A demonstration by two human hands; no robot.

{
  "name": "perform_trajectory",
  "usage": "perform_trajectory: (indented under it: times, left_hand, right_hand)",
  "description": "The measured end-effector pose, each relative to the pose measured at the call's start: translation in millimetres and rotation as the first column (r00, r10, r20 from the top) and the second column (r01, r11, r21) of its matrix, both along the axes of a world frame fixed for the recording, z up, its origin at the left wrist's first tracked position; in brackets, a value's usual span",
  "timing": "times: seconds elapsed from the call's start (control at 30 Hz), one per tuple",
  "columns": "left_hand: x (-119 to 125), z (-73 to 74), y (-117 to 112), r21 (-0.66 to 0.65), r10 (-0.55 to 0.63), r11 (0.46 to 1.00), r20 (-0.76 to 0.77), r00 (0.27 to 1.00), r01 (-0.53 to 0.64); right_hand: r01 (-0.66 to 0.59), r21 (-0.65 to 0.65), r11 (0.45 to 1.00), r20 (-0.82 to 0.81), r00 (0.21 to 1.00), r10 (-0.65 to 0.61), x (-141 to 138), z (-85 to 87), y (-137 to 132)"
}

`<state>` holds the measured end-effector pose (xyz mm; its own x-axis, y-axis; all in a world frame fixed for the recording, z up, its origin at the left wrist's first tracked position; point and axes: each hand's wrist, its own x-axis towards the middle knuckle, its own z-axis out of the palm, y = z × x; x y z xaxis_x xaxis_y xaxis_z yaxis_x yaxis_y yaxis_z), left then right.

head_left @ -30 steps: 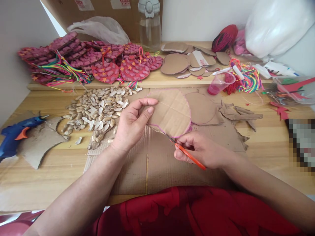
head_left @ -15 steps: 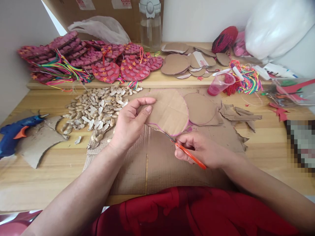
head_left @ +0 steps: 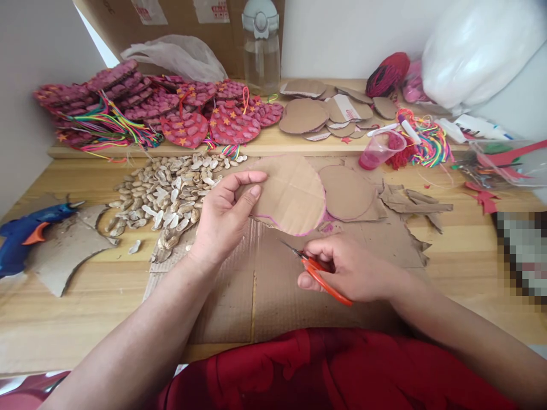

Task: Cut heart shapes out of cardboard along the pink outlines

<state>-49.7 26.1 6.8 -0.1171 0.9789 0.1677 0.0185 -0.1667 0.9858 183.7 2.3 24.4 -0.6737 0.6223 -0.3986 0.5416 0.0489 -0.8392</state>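
Note:
Between the thumb and fingers of my left hand [head_left: 231,213] is a cardboard cutout [head_left: 290,193] with a pink line along its edge. My right hand [head_left: 346,267] is wrapped round the orange handles of a pair of scissors [head_left: 327,283]. The scissor blades point left, just below the cutout and apart from it. A second cardboard piece with a drawn round outline [head_left: 348,191] lies behind, to the right of the cutout. Beneath both hands a large cardboard sheet [head_left: 282,302] covers part of the table.
Peanut shells [head_left: 171,191] are heaped at the left, near a blue glue gun [head_left: 34,233]. On the back ledge are decorated red pieces [head_left: 235,122], stacked cardboard shapes [head_left: 304,115] and a water bottle [head_left: 261,57]. A plastic cup [head_left: 382,149] and cardboard scraps [head_left: 416,199] lie right.
The scissors have come away from the cutout's lower edge, moving down and slightly left with my right hand. My left hand still holds the cutout in nearly the same place.

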Motion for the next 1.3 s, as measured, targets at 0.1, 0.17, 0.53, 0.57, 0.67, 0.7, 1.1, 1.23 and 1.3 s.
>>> perform_trajectory:
  times: [0.1, 0.17, 0.53, 0.57, 0.67, 0.7, 1.1, 1.23, 1.3]
  left_hand:
    - [0, -0.2, 0, 0.002, 0.003, 1.000, -0.021, 1.000, -0.003]
    - [0, -0.7, -1, 0.003, -0.006, 1.000, -0.021, 1.000, 0.006]
    - [-1, -0.5, -2, 0.006, -0.037, 0.999, -0.052, 0.998, 0.038]
    - [-1, -0.6, -2, -0.002, -0.042, 0.999, -0.048, 0.998, 0.042]
    - [0, -0.9, -2, -0.012, -0.047, 0.999, -0.040, 0.998, 0.046]
    - [0, -1.0, -2, -0.015, -0.047, 0.999, -0.042, 0.998, 0.046]
    - [0, -0.8, -3, -0.042, -0.045, 0.998, -0.061, 0.997, 0.042]
    - [-1, -1.7, -3, -0.038, -0.054, 0.998, -0.064, 0.996, 0.052]
    - [-1, -2.2, -2, -0.041, -0.055, 0.998, -0.060, 0.997, 0.052]
  right_hand:
    - [0.003, 0.062, 0.998, 0.023, 1.000, -0.005, 2, -2.0, 0]
    - [0.016, 0.040, 0.999, 0.007, 1.000, -0.016, 2, -1.7, 0]
    - [0.116, -0.214, 0.970, -0.074, 0.988, -0.134, -8, 9.0, 3]
    - [0.114, -0.215, 0.970, -0.074, 0.988, -0.132, -8, 9.0, 3]
    - [0.106, -0.204, 0.973, -0.074, 0.990, -0.123, -7, 8.5, 3]
    - [0.105, -0.208, 0.973, -0.077, 0.989, -0.123, -7, 8.2, 3]
    - [0.101, -0.178, 0.979, -0.073, 0.991, -0.116, -6, 5.0, 1]
    - [0.097, -0.196, 0.976, -0.087, 0.989, -0.116, -5, 3.6, 1]
    - [0.099, -0.210, 0.973, -0.096, 0.988, -0.122, -6, 3.0, 2]
